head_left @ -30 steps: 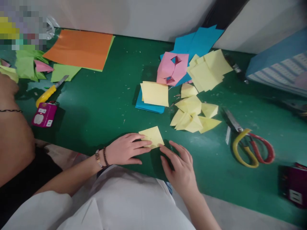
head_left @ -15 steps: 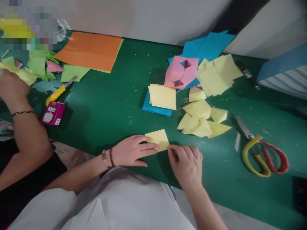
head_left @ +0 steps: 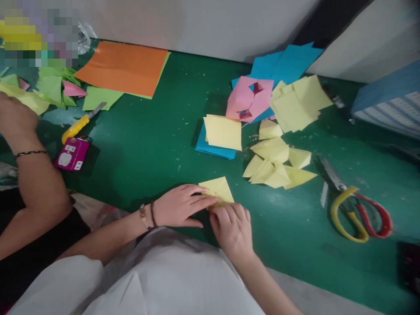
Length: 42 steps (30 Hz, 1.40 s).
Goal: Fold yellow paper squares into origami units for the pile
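Observation:
A small square of yellow paper (head_left: 222, 189) lies on the green table near its front edge. My left hand (head_left: 180, 205) rests flat on the paper's left part, fingers stretched out and pressing it down. At the paper's near edge, my right hand (head_left: 232, 225) has its fingers curled in and the thumb against them, gripping the edge; the fingertips are partly hidden. Beyond the hands, a stack of pale yellow sheets (head_left: 224, 133) sits on folded blue paper (head_left: 215, 151). Several folded yellow paper pieces (head_left: 271, 168) lie to the right of that stack.
Large scissors (head_left: 348, 201) lie at the right. A pink folded paper shape (head_left: 249, 98), yellow squares (head_left: 297, 103) and blue paper (head_left: 288, 63) are at the back. Orange sheets (head_left: 126, 68), a yellow cutter (head_left: 78, 127) and a purple box (head_left: 72, 153) lie left, near another person's arm (head_left: 36, 175).
My right hand has slid left along the paper's near edge, from its right corner towards my left fingertips. My left hand has stayed in place.

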Each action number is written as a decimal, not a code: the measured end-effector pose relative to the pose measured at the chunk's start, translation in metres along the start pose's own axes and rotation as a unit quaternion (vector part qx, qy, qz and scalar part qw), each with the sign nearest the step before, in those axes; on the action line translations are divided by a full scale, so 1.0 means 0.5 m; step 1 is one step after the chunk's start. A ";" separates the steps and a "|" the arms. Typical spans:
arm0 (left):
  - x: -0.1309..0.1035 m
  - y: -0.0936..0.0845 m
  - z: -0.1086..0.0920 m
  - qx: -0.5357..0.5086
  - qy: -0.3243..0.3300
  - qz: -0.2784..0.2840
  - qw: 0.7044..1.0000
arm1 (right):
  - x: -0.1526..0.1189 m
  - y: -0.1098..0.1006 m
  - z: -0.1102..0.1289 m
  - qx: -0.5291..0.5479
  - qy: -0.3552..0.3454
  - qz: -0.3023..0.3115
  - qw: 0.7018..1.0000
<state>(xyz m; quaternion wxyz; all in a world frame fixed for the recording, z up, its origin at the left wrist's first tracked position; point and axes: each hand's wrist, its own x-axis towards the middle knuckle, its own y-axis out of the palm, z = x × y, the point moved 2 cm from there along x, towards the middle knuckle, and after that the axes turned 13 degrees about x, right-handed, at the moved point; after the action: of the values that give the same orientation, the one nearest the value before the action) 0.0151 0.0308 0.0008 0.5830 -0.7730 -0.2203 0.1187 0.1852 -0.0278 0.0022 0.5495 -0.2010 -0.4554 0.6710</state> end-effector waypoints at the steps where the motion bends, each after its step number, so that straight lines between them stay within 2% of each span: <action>1: 0.000 0.000 0.000 0.000 -0.001 -0.002 1.000 | -0.001 0.003 0.006 0.019 -0.005 0.004 1.000; 5: -0.001 0.001 -0.001 0.009 0.004 -0.002 1.000 | -0.011 -0.010 0.004 0.101 -0.014 -0.029 0.994; 9: -0.004 0.002 0.000 0.025 0.024 0.014 0.999 | -0.020 -0.048 -0.038 0.030 0.037 -0.104 0.993; 12: -0.006 0.001 0.001 0.034 0.040 0.017 0.998 | -0.020 -0.055 -0.050 0.014 0.062 -0.088 0.994; 16: -0.006 0.000 0.002 0.040 0.040 0.009 0.998 | -0.019 -0.044 -0.028 0.047 0.068 -0.051 0.995; 21: -0.006 0.002 0.001 0.038 0.042 0.011 0.998 | -0.036 -0.040 -0.013 0.023 0.078 -0.035 0.996; 33: -0.006 0.001 0.003 0.038 0.044 0.011 0.998 | -0.064 -0.054 -0.055 -0.034 0.152 -0.098 0.983; 36: -0.006 0.002 0.003 0.040 0.046 0.009 0.998 | -0.060 -0.061 -0.055 -0.016 0.132 -0.107 0.985; 39: -0.005 0.003 0.003 0.041 0.045 0.009 0.998 | -0.053 -0.057 -0.050 0.011 0.094 -0.085 0.992; 42: -0.004 0.003 0.004 0.040 0.049 0.006 0.998 | -0.047 -0.055 -0.053 -0.001 0.086 -0.089 0.992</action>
<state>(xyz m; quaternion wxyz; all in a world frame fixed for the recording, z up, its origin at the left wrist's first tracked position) 0.0126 0.0311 -0.0014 0.6226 -0.7554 -0.1818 0.0933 0.2281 -0.0396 0.0065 0.6438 -0.2171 -0.4231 0.5994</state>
